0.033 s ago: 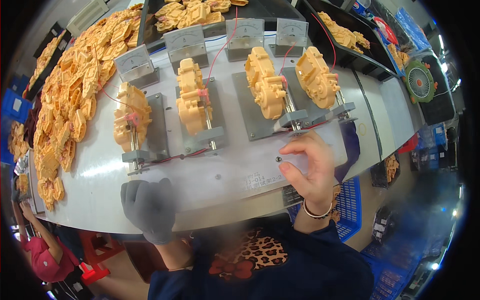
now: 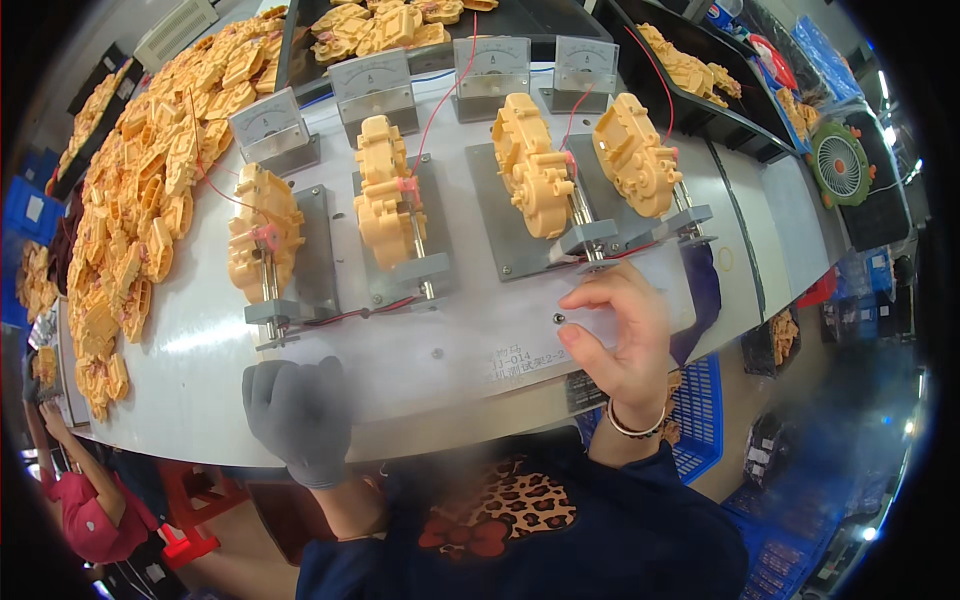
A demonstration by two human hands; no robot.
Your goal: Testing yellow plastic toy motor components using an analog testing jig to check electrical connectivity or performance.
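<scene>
Over the table's front edge rests my left hand in a grey glove, back upward and fingers curled; its palm side is hidden. My bare right hand holds nothing, thumb and forefinger curved apart beside a small metal screw in the tabletop. Ahead of both hands, several yellow plastic gearbox housings stand tilted in grey metal fixtures with rods and red wires. The leftmost fixture is nearest my left hand; a right-hand housing sits beyond my right. Neither hand touches a housing.
Several analog panel meters line up behind the fixtures. A large pile of yellow housings covers the table's left. Black trays hold more at the back. A green fan stands right; a blue basket is below. Another person is at far left.
</scene>
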